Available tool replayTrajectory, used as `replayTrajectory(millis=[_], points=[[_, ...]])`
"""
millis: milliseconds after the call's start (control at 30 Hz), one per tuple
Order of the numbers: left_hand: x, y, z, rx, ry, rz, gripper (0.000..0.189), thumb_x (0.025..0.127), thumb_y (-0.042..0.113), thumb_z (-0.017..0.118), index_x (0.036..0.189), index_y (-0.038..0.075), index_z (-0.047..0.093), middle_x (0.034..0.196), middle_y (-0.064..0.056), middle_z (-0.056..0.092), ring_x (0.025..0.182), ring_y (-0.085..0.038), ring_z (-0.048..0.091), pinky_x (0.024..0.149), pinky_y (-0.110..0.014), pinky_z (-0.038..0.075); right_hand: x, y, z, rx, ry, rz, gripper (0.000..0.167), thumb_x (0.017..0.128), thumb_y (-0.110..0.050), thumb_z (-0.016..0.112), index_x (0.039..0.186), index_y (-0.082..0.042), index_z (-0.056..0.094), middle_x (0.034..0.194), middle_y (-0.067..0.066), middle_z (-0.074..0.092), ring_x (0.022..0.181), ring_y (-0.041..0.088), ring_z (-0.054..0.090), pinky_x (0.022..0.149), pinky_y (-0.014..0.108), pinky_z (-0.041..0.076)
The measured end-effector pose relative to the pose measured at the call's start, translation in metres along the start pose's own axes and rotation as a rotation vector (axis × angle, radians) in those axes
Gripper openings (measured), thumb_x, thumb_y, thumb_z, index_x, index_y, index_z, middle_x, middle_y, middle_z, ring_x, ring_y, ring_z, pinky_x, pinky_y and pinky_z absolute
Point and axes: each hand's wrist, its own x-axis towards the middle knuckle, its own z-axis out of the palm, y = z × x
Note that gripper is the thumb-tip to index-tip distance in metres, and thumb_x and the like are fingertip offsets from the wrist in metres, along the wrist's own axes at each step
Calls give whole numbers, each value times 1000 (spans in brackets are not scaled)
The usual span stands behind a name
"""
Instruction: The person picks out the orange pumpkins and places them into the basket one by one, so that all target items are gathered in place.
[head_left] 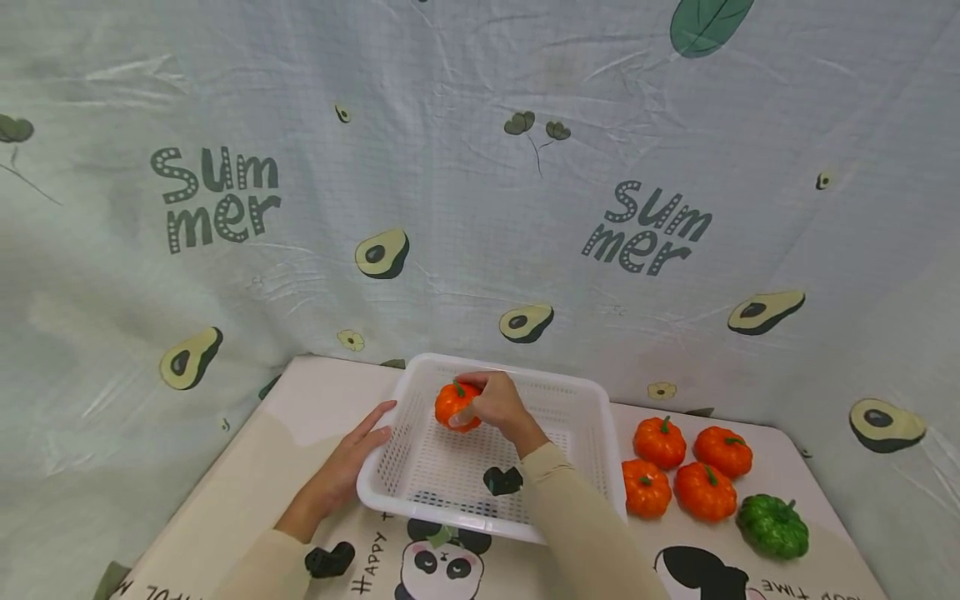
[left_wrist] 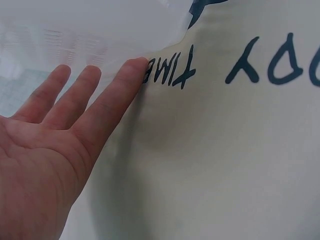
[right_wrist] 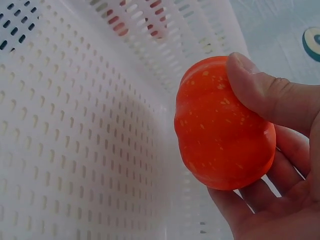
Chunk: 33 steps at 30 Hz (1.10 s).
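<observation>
My right hand grips a small orange pumpkin inside a white plastic basket, toward its far left part. In the right wrist view the thumb and fingers wrap round the pumpkin, beside the slotted basket wall. My left hand lies along the basket's left side, its fingers straight. In the left wrist view the spread fingertips of that hand touch the basket's outer wall.
Several orange pumpkins stand on the table to the right of the basket, with a green pumpkin nearest the front. A printed cloth hangs behind the table. Panda drawings and lettering mark the tabletop.
</observation>
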Motion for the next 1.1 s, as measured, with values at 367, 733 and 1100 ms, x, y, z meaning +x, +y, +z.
replayTrajectory(millis=[367,733,1100], points=[[2,-2,1,-6,11,2,59,109,42,46,164,32,28,172,-12,29,145,-43,48,106,-52,55,-1,1,3,-7,-20,22,59,67,0,89,124,-11,76,130,10,72,113,29,64,104,47,56],[2,-3,1,-3,23,-5,57,110,41,45,164,34,30,172,-12,30,145,-42,49,107,-53,54,4,7,8,-32,-35,23,59,67,-2,90,123,-12,76,129,10,72,112,28,64,104,47,56],[1,-2,0,-13,11,2,56,110,40,44,164,32,30,172,-14,30,145,-41,48,109,-53,52,5,8,12,-33,-58,32,58,69,-1,87,125,-12,74,130,10,71,112,28,63,106,48,55]])
